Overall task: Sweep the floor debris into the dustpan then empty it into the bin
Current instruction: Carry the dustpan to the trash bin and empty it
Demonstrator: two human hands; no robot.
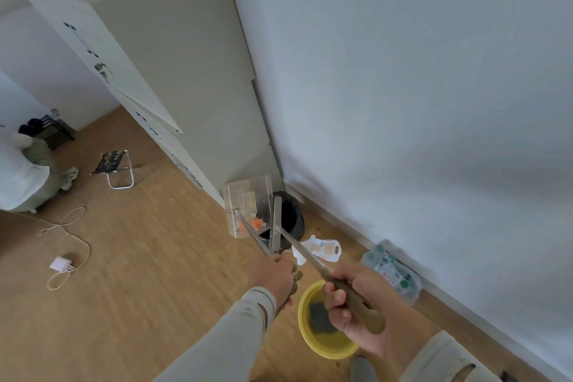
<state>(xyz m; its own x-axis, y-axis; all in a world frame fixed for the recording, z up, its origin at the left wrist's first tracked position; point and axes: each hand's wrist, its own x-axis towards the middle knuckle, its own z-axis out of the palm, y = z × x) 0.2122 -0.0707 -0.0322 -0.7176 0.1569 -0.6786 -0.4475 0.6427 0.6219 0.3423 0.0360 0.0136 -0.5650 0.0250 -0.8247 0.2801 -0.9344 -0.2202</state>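
While both hands (274, 276) (352, 301) clench long handles, clear dustpan (245, 206) with orange scraps above black bin (291, 215).

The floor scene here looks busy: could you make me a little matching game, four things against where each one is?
Things:
1. clear dustpan
2. yellow bowl
3. white charger
4. folding stool

Places:
A. on the floor far left, at the end of a looping cable
B. held up over the black bin, orange scraps inside
C. on the floor under the right hand
D. standing on the floor in front of the grey cabinets

Pairs: 1-B, 2-C, 3-A, 4-D
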